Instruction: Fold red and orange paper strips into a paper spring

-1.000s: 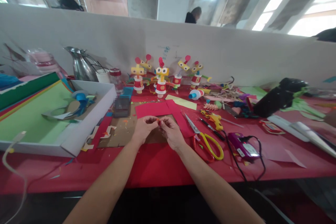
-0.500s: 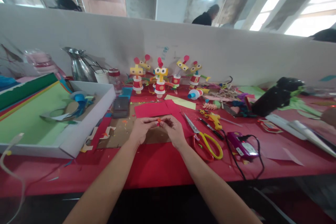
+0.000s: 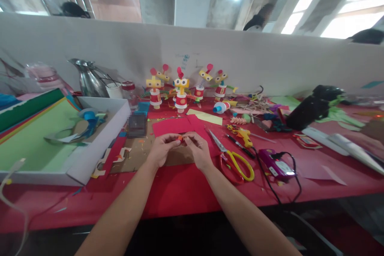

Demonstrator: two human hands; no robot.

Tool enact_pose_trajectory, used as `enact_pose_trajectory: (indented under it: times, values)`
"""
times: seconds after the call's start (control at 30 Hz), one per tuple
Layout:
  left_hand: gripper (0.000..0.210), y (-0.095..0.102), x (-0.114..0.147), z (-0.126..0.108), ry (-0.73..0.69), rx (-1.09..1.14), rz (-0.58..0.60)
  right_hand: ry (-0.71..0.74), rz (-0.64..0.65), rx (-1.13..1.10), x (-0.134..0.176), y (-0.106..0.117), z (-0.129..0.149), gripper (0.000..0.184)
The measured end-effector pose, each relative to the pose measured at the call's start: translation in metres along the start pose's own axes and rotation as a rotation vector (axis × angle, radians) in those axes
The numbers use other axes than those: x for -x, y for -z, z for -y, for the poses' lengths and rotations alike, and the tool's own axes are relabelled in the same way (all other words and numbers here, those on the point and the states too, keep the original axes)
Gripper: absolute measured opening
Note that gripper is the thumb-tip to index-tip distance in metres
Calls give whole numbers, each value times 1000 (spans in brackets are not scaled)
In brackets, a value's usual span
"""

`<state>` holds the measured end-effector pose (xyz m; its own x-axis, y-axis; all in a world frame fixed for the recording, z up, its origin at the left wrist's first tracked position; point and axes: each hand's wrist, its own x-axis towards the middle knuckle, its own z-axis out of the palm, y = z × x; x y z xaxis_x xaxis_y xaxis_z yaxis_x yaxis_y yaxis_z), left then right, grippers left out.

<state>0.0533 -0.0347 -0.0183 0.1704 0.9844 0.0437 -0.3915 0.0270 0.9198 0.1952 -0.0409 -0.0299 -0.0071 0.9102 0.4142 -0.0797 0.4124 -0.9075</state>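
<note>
My left hand (image 3: 163,150) pinches a small orange-red piece (image 3: 180,139), perhaps folded paper, between thumb and fingertips. From the other side, my right hand (image 3: 197,149) has its thumb and fingers closed at the same piece. Both hands are over a brown cardboard sheet (image 3: 138,153), just in front of red paper (image 3: 169,126). Right of my right hand lie scissors (image 3: 237,163) with red and yellow handles, a black pen (image 3: 240,145) and a yellow glue gun (image 3: 245,137).
Several paper-cup robot figures (image 3: 181,100) stand at the back by the white partition (image 3: 120,44). On the left is a white box (image 3: 75,164) of coloured paper, with a metal jug (image 3: 89,80) behind. A purple power block (image 3: 276,164) with black cord sits on the right.
My view has shifted slightly. My fingers have turned the small piece a little, and more of its orange-red side shows by the left fingertips. A person beyond the partition has moved right.
</note>
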Motion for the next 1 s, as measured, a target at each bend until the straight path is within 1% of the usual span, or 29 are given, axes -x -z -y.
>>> enact_pose_trajectory:
  times: [0.07,0.13,0.2,0.37,0.53,0.63,0.8,0.93,1.0]
  values:
    - [25,1,0,-1,-22,51,23,-6,18,-43,1,-1,2,20]
    - [23,1,1,-2,-33,79,40,-3,30,-42,2,-3,3,26]
    - [23,2,1,-2,-30,88,53,6,31,-28,2,-5,3,28]
    - [24,2,-1,1,-21,127,42,40,-3,16,2,-6,-1,27]
    - [25,2,-3,3,9,161,30,134,-60,145,3,-5,-1,23]
    - [24,4,-2,3,24,143,44,170,-54,191,4,-4,1,21]
    - [23,5,-1,0,40,39,49,167,-13,247,4,-1,3,19]
    - [28,6,0,-1,21,-24,106,183,-10,325,3,2,5,19]
    - [30,7,0,-2,11,-43,116,185,-4,334,3,3,6,19]
